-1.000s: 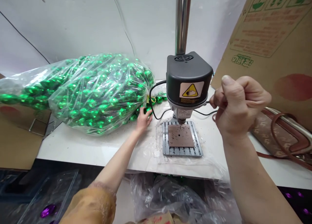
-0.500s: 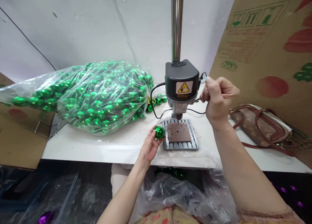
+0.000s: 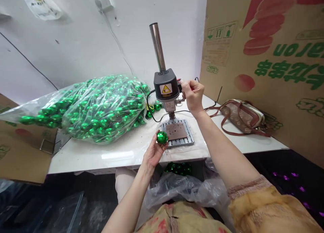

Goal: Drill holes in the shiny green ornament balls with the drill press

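Observation:
My left hand (image 3: 155, 150) is closed round a shiny green faceted ball (image 3: 162, 137), pinched between thumb and fingers. The ball is at the left edge of the slotted base plate (image 3: 188, 138) of a small bench drill press (image 3: 165, 86). A brown board (image 3: 177, 132) with a dark hole and scattered specks lies on that plate, below the drill chuck (image 3: 172, 115). On the right side of the drill head, my right hand (image 3: 193, 96) is closed in a fist on the feed handle, which its fingers mostly hide.
A large clear bag of green balls (image 3: 103, 108) lies on the white table (image 3: 96, 157) at the left. Toward the right stand a brown handbag (image 3: 241, 114) and a big carton (image 3: 227, 33). More green balls (image 3: 178, 168) are in plastic on my lap, below the table edge.
My view has turned to the right and tilted, so the drill press appears further left. My left hand still holds the green ball beside the base plate; my right hand stays at the handle.

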`<control>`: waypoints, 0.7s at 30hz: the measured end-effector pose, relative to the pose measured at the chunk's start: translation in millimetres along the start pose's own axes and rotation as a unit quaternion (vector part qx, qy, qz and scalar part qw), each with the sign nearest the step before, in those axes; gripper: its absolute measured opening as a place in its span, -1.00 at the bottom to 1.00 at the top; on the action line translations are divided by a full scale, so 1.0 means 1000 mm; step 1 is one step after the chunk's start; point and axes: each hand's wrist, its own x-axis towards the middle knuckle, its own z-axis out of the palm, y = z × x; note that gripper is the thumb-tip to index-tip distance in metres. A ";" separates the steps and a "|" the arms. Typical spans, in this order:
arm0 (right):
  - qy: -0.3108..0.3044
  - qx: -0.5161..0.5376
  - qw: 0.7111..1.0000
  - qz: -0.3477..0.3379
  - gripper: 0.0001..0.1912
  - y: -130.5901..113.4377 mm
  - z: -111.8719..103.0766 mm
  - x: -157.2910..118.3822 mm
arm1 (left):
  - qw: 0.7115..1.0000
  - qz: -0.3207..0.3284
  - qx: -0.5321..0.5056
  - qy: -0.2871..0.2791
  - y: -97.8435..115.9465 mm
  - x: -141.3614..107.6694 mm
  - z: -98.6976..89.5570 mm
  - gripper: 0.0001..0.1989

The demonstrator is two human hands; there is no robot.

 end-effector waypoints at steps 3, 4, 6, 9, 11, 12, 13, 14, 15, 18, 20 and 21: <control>-0.011 -0.003 1.000 -0.015 -0.40 0.003 -0.001 0.003 | 0.994 -0.012 0.083 -0.064 -0.007 -0.017 -0.002 -0.43; -0.015 -0.003 1.000 -0.021 -0.40 0.006 -0.001 0.004 | 0.987 -0.030 0.133 -0.089 -0.014 -0.026 -0.008 -0.43; -0.017 -0.001 0.999 -0.034 -0.38 0.012 -0.001 0.007 | 0.954 -0.060 0.270 -0.119 -0.035 -0.048 -0.026 -0.46; -0.015 -0.004 0.999 -0.050 -0.36 0.020 -0.001 0.011 | 0.885 -0.052 0.456 -0.078 -0.074 -0.085 -0.065 -0.53; -0.011 -0.005 0.998 -0.055 -0.35 0.023 0.000 0.013 | 0.864 -0.070 0.497 -0.041 -0.096 -0.105 -0.089 -0.56; -0.009 -0.006 0.998 -0.057 -0.34 0.023 0.001 0.013 | 0.861 -0.086 0.501 -0.030 -0.104 -0.113 -0.097 -0.57; -0.008 -0.008 0.998 -0.058 -0.34 0.023 0.001 0.014 | 0.863 -0.099 0.495 -0.020 -0.108 -0.119 -0.102 -0.58; -0.007 -0.009 0.998 -0.058 -0.34 0.022 0.001 0.014 | 0.871 -0.105 0.480 -0.007 -0.108 -0.123 -0.103 -0.57; -0.008 -0.011 0.998 -0.057 -0.34 0.022 0.001 0.013 | 0.884 -0.103 0.455 0.008 -0.105 -0.125 -0.101 -0.55; -0.013 -0.007 0.999 -0.041 -0.36 0.018 0.000 0.012 | 0.924 -0.058 0.375 0.037 -0.080 -0.124 -0.083 -0.49; -0.017 -0.001 1.000 -0.023 -0.38 0.015 -0.001 0.010 | 0.919 0.017 0.392 0.038 -0.056 -0.119 -0.067 -0.45; -0.018 0.000 1.000 -0.014 -0.39 0.014 -0.001 0.009 | 0.903 0.070 0.423 0.041 -0.045 -0.115 -0.059 -0.41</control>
